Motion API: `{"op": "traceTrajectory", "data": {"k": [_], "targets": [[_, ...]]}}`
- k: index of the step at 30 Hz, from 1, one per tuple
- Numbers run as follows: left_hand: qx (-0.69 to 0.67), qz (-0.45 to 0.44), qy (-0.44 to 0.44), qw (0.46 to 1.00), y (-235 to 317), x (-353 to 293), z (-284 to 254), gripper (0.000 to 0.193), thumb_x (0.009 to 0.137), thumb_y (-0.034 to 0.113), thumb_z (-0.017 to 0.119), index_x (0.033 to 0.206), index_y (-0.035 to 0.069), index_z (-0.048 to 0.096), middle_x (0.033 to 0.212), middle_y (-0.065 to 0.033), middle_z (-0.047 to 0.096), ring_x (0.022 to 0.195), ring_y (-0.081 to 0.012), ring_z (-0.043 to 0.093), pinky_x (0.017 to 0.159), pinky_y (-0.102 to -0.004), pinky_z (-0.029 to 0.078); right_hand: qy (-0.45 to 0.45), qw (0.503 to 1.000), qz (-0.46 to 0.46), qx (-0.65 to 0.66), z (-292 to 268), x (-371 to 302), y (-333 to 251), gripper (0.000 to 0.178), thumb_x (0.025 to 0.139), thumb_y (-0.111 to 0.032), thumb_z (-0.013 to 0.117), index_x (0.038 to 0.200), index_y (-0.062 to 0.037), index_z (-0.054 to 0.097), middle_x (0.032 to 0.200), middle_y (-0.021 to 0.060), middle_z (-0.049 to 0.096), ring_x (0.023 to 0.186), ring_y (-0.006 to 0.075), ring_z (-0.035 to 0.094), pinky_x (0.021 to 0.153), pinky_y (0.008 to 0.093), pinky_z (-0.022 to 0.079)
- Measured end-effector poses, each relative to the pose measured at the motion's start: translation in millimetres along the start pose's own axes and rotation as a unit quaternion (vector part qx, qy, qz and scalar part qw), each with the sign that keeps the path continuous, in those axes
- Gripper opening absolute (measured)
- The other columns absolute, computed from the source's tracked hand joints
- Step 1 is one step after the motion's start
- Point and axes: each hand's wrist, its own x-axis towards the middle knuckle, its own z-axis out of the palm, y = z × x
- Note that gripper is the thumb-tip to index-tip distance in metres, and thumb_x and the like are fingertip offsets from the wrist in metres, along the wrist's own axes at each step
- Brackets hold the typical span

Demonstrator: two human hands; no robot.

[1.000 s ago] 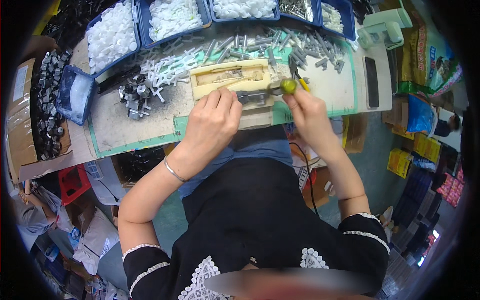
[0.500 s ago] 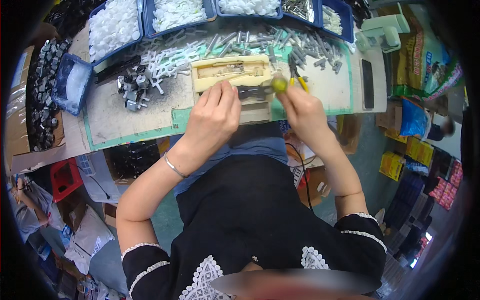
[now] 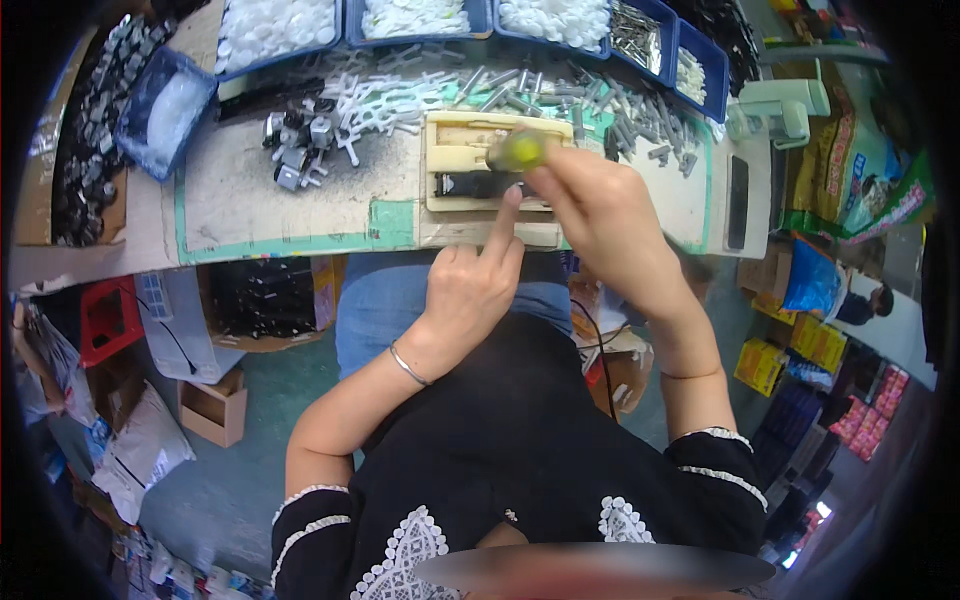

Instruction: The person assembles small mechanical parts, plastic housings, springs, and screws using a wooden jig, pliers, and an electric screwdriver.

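A cream fixture block [image 3: 434, 155] with recesses lies at the near edge of the bench. In its near recess sits a long black part [image 3: 468, 185]. My left hand [image 3: 472, 290] stretches its index finger up to that black part and appears to touch it; its other fingers are partly bent, with nothing in them. Over the block's right half, my right hand [image 3: 605, 200] is closed round a tool with a rounded yellow-green end [image 3: 524, 150]. Motion blurs the tool, and its tip cannot be made out.
Blue bins [image 3: 345, 25] of small white and metal parts line the far edge. Grey cylinders [image 3: 625, 120] and white branched pieces [image 3: 385, 95] lie before them. Left are grey-and-black assemblies [image 3: 300, 145] and another blue bin [image 3: 165, 115]. A black phone-like slab [image 3: 736, 205] lies right.
My left hand has drawn back toward me from the block, now with one finger extended. My right hand has lifted the yellow-green tool leftward over the block. The view has shifted slightly.
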Motion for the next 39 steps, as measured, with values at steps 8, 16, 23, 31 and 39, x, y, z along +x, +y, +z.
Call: {"op": "traceTrajectory", "data": {"k": [8,16,23,31,39], "targets": [[-0.017,-0.028,-0.014,0.999,-4,-9,8,0.009,0.071,0.012,0.057,0.079,0.008,0.06,0.131,-0.0078,0.051,0.045,-0.0121,0.052,0.045,-0.0256,0.04,-0.005,0.999,-0.035,-0.003,11,-2,-4,0.035,0.088,-0.017,0.058,0.121,-0.004,0.054,0.072,0.0135,0.06,0.062,0.0305,0.061,0.054,0.0378,0.048],[-0.116,-0.058,-0.026,0.991,-3,-17,9,0.023,0.068,0.008,0.058,0.091,0.006,0.061,0.119,-0.0071,0.055,0.05,-0.0181,0.056,0.049,-0.033,0.046,0.001,0.998,-0.057,0.03,27,3,-12,0.038,0.089,-0.018,0.057,0.123,-0.004,0.053,0.075,0.0145,0.062,0.063,0.0296,0.061,0.055,0.039,0.049],[-0.132,-0.031,-0.004,0.991,-7,-14,10,0.017,0.068,0.004,0.056,0.084,0.004,0.06,0.13,-0.0084,0.052,0.049,-0.0174,0.055,0.049,-0.0315,0.045,-0.021,0.998,-0.054,-0.002,48,20,-9,0.034,0.09,-0.017,0.055,0.12,-0.0034,0.052,0.077,0.0156,0.063,0.066,0.0332,0.062,0.057,0.0416,0.048],[-0.213,-0.042,-0.039,0.975,-12,2,-10,0.012,0.064,-0.004,0.056,0.073,0.002,0.053,0.135,-0.0105,0.048,0.051,-0.0214,0.059,0.05,-0.0316,0.048,0.332,0.885,0.309,0.104,-16,-40,94,0.03,0.097,-0.022,0.045,0.119,-0.0019,0.04,0.096,0.0161,0.06,0.084,0.0201,0.056,0.076,0.032,0.044],[-0.294,-0.022,0.01,0.955,-14,21,-21,0.026,0.07,-0.002,0.062,0.095,0.004,0.063,0.116,-0.0122,0.059,0.072,-0.0258,0.063,0.06,-0.0329,0.051,0.217,0.859,0.395,-0.243,-46,-126,221,0.037,0.089,-0.029,0.054,0.106,0.0037,0.053,0.098,0.0251,0.06,0.094,0.041,0.056,0.084,0.045,0.043]]}}
